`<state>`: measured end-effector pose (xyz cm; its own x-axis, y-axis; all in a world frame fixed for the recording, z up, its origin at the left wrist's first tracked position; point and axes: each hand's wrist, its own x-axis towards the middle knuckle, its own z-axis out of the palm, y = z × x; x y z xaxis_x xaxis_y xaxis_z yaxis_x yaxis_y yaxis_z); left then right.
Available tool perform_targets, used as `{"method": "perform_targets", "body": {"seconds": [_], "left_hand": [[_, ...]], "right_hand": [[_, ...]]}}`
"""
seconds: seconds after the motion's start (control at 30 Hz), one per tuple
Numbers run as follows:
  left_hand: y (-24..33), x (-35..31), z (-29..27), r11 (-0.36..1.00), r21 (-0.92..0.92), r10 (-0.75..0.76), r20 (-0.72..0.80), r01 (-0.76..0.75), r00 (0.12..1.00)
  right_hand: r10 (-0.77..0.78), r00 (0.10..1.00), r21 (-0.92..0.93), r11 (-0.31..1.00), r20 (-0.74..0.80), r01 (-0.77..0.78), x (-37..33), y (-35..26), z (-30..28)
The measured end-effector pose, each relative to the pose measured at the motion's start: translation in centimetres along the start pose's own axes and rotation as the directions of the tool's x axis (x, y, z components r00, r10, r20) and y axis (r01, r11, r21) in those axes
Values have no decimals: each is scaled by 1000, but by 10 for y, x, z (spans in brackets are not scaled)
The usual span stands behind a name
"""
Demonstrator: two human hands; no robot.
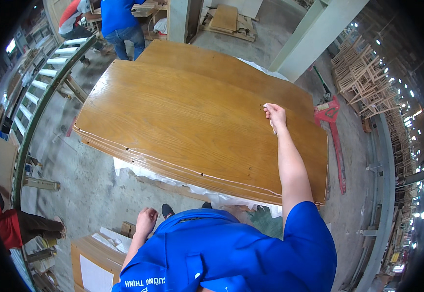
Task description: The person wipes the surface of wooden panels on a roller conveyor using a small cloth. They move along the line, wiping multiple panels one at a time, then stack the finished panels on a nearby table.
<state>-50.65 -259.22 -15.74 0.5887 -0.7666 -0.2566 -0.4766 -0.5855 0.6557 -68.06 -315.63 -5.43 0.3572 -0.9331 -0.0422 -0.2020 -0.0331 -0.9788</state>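
A stack of brown varnished wood panels point(187, 117) with curved edges lies in front of me, small dark holes along its near edge. My right hand point(276, 116) reaches over the right part of the top panel, next to a small hole. Its fingers are closed in a pinch; a bit of something pale shows under the palm, too little of it to name. My left hand point(146, 220) hangs low at my left side, apart from the stack, fingers curled in with nothing visible in them.
White wrapping sheet point(221, 198) sticks out beneath the stack. A roller conveyor point(39, 85) runs along the left, a red pallet jack point(336, 126) stands at the right beside a steel column point(314, 39). A worker in blue point(119, 22) is at the far left. Behind me lies another panel pile point(97, 253).
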Motion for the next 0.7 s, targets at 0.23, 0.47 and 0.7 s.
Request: {"method": "perform_targets", "body": {"seconds": [0.23, 0.47, 0.7], "left_hand": [[-73, -45, 27, 907, 26, -417, 211, 421, 884], [-105, -76, 34, 773, -19, -617, 214, 634, 758], [-96, -57, 38, 781, -153, -581, 174, 605, 795]], "right_hand": [[4, 1000, -68, 998, -19, -5, 14, 3, 4], [-23, 1000, -136, 990, -18, 20, 18, 5, 7], [-39, 999, -242, 970, -10, 35, 21, 4, 8]]}}
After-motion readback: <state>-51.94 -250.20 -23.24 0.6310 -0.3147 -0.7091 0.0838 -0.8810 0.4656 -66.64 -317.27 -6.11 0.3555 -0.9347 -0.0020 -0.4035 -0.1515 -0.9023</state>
